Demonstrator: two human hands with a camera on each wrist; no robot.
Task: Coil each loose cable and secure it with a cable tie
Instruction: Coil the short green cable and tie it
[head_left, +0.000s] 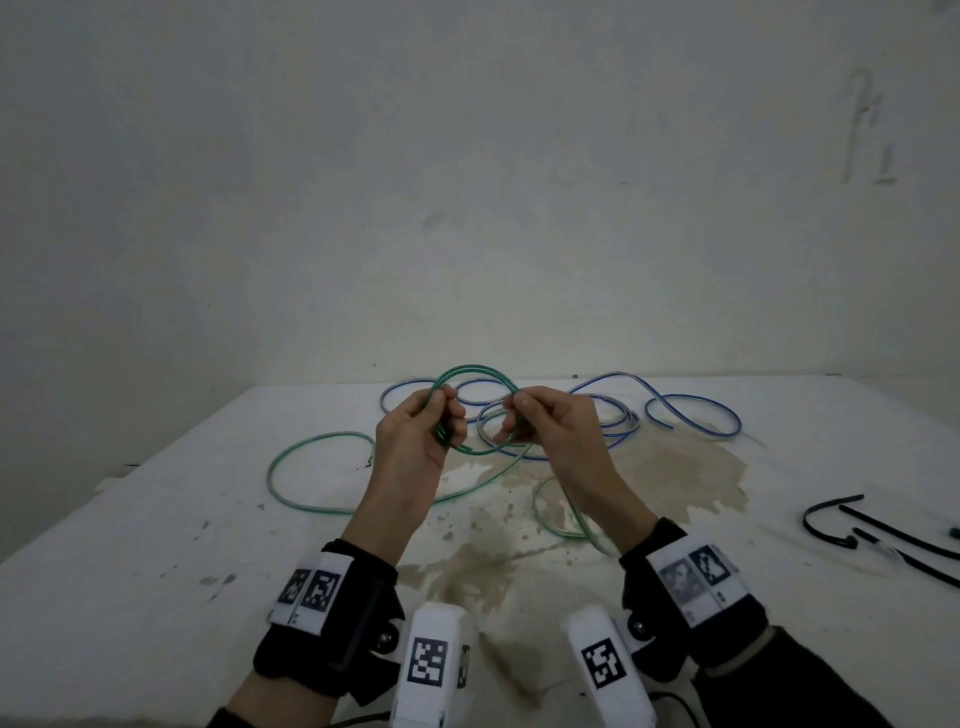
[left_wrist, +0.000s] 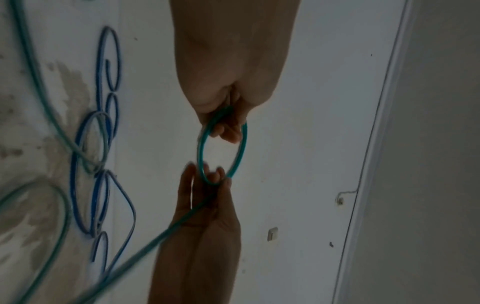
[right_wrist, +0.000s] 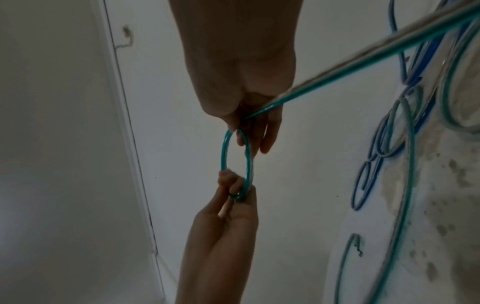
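Note:
A green cable (head_left: 475, 370) is wound into a small coil held above the white table (head_left: 156, 519). My left hand (head_left: 428, 423) grips the coil's left side, fingers curled round the strands. My right hand (head_left: 524, 415) pinches its right side. The cable's loose length trails from my right hand down to the table and loops away (head_left: 311, 467). In the left wrist view the coil (left_wrist: 200, 150) spans my left hand (left_wrist: 228, 123) and my right hand (left_wrist: 207, 181). The right wrist view shows the coil (right_wrist: 225, 152) between my right hand (right_wrist: 249, 131) and left hand (right_wrist: 233, 189).
A blue cable (head_left: 691, 410) lies in loose loops at the table's back, behind my hands. Several black cable ties (head_left: 883, 525) lie near the right edge. A brown stain (head_left: 675, 467) covers the middle of the table. A grey wall stands behind.

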